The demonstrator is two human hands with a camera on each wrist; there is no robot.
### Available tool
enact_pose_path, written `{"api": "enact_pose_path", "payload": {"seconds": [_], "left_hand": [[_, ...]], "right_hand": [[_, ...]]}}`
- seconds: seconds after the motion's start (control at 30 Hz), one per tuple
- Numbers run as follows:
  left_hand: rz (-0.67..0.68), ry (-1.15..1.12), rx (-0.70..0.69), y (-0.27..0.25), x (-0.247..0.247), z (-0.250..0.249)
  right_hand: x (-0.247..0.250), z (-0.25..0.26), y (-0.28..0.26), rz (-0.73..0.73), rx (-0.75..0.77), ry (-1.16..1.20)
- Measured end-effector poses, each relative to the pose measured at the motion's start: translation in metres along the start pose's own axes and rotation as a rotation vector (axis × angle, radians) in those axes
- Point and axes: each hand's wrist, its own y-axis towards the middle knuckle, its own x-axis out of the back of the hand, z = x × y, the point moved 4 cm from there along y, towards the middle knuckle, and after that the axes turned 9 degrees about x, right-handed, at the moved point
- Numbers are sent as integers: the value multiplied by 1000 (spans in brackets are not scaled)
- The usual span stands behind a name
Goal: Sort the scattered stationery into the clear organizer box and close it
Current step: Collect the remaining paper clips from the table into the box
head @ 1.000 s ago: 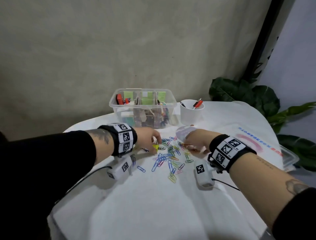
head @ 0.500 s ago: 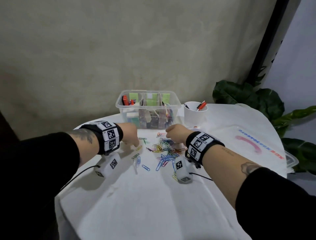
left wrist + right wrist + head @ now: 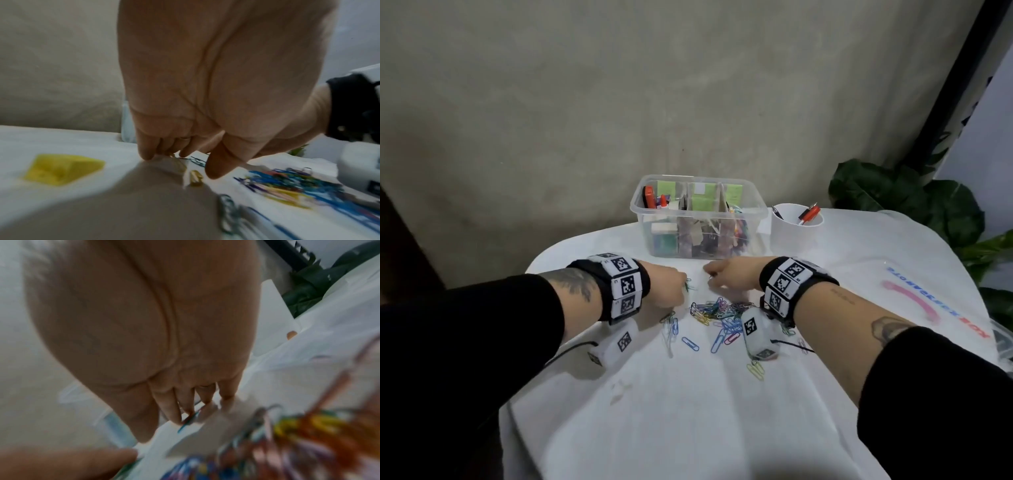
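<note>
Several coloured paper clips point(image 3: 717, 311) lie scattered on the white table, in front of the clear organizer box point(image 3: 698, 240), which stands open and holds stationery. My left hand point(image 3: 669, 286) is at the pile's far left, fingers curled down, with a green clip point(image 3: 688, 286) at its fingertips point(image 3: 147, 155). My right hand point(image 3: 727, 275) is curled over the pile's far edge, with a teal clip point(image 3: 185, 423) under its fingertips point(image 3: 174, 417). The two hands are a few centimetres apart. A yellow block point(image 3: 61, 168) lies left of the left hand.
A white cup point(image 3: 796, 233) with pens stands right of the box. The box's clear lid point(image 3: 935, 301), printed in red and blue, lies flat at the right. Leafy plants point(image 3: 914, 205) sit behind the table's right edge. A wall is close behind.
Both hands moved away from me toward the box front. The right hand crossed leftward over the clip pile. The left hand left the yellow block and now has a green clip at its fingertips.
</note>
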Motion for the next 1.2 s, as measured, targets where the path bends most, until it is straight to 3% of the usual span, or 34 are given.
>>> {"api": "enact_pose_path", "payload": {"seconds": [0.13, 0.23, 0.33, 0.47, 0.6, 0.77, 0.9, 1.2], "left_hand": [[54, -90, -92, -1, -11, -15], [79, -270, -135, -3, -15, -15], [20, -322, -95, -6, -15, -11], [100, -225, 39, -12, -31, -11], [117, -283, -136, -29, -34, -36], [46, -362, -328, -35, -33, -66], [-20, -294, -368, -37, -31, -84], [-200, -252, -395, -36, -20, -98]], "right_hand": [[-15, -5, -18, 110, 90, 81], [-6, -23, -37, -25, 129, 310], [8, -56, -57, -249, 26, 339], [-12, -82, -81, -140, -102, 449], [-23, -77, -99, -25, -4, 352], [-16, -76, -115, -170, -2, 220], [-25, -78, -128, -109, -33, 85], [-27, -75, -134, -181, -43, 44]]}}
